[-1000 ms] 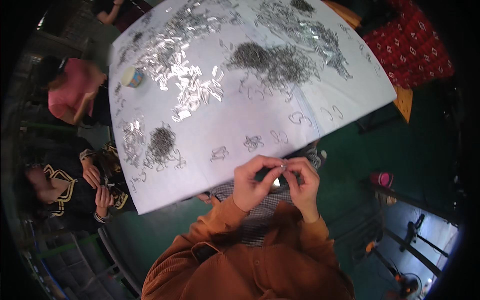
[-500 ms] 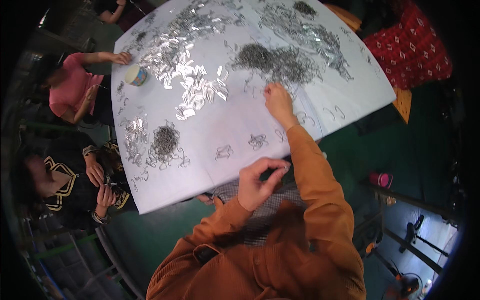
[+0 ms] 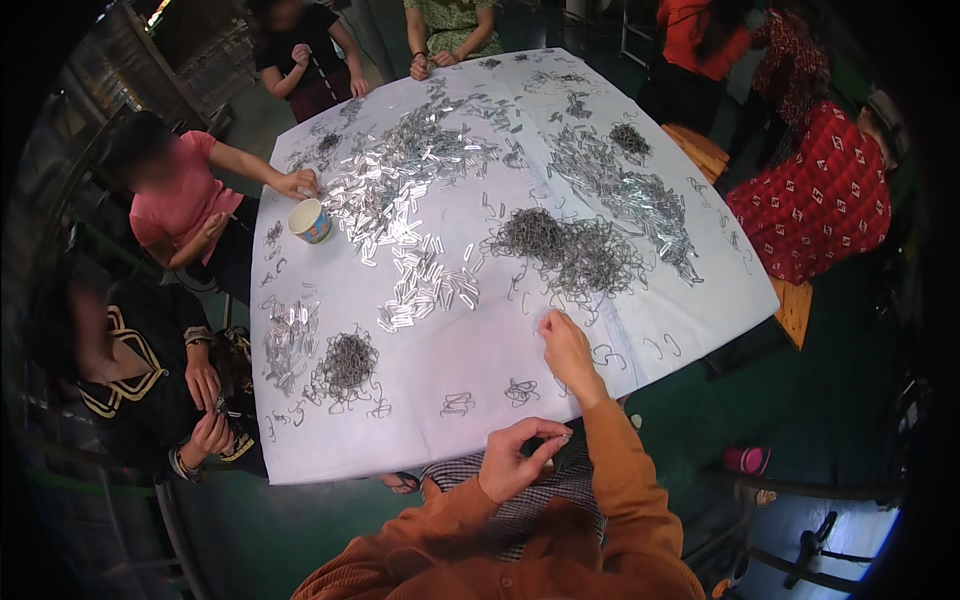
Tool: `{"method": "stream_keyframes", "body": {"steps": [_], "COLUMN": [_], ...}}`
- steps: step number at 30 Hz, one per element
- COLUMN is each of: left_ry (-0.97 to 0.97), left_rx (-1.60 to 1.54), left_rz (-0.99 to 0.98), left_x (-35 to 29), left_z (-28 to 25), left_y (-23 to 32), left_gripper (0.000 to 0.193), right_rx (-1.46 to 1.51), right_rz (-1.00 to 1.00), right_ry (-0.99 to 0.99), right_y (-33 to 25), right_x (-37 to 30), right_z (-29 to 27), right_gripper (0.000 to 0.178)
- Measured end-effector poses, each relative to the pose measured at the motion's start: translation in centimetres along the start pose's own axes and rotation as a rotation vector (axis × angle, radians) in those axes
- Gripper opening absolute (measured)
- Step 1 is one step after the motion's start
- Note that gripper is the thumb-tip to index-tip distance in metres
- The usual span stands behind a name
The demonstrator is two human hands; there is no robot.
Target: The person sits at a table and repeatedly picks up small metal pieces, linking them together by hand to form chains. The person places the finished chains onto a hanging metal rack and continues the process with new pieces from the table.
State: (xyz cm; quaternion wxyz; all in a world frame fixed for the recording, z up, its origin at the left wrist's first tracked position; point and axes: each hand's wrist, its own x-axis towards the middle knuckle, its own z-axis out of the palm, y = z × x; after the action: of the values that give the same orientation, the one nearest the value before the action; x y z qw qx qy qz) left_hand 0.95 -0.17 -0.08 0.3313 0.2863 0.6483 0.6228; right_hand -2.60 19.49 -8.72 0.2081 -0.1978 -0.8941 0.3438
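My left hand (image 3: 518,460) is just off the table's near edge, thumb and forefinger pinched together at their tips. A tiny shiny piece seems to be between them, too small to name. Over the tabletop, my right hand (image 3: 570,352) has its fingers curled together, and whatever they hold is hidden. Just beyond it lies a tangled heap of dark curved wire hooks (image 3: 595,262). A few loose hooks (image 3: 608,355) lie to its right. Two small groups of bent wire pieces, one on the left (image 3: 456,403) and one nearer my hand (image 3: 521,391), lie by the near edge.
Shiny oblong metal pieces (image 3: 425,285) spread over the white-covered table (image 3: 330,450). Another dark wire heap (image 3: 350,365) lies at left. A paper cup (image 3: 310,222) stands near a co-worker in pink (image 3: 180,195). Other people sit around the table. A wooden bench (image 3: 793,312) is at right.
The view has tilted up, showing more of the table's far side and the people there. My right hand is now lower in the picture, its fingers still curled. My left hand keeps its pinch.
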Motion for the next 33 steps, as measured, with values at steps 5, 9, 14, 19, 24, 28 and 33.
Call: {"method": "stream_keyframes", "body": {"steps": [5,9,14,19,24,28,33], "left_ry": [0.004,0.022,-0.02,-0.01,-0.005,-0.001,-0.027], "left_rx": [-0.009,-0.013,-0.06,-0.044,-0.077,-0.062,-0.109], "left_rz": [-0.044,0.085,0.009,0.087,0.141,0.108,-0.009], "left_x": [0.5,0.7,1.4,1.7,1.7,1.4,1.4], "left_z": [0.3,0.7,1.0,1.3,1.7,1.6,1.5], "left_y": [0.2,-1.0,-0.1,-0.2,0.1,-0.2,0.5], "left_gripper": [0.01,0.014,0.01,0.014,0.014,0.014,0.01], "right_rx": [0.567,0.807,0.887,0.745,0.752,0.738,0.615], "right_rz": [0.238,0.386,0.224,0.126,0.179,0.158,0.147], "right_ry": [0.043,0.127,0.165,0.126,0.187,0.221,0.223], "right_y": [-3.1,-5.4,-6.0,-6.7,-6.8,-7.1,-7.0], "right_x": [-5.4,-10.0,-13.5,-13.6,-13.6,-13.4,-13.4], "right_z": [-5.3,-9.7,-12.1,-12.1,-11.3,-11.4,-11.8], "right_gripper": [0.006,0.004,0.011,0.013,0.013,0.013,0.013]}}
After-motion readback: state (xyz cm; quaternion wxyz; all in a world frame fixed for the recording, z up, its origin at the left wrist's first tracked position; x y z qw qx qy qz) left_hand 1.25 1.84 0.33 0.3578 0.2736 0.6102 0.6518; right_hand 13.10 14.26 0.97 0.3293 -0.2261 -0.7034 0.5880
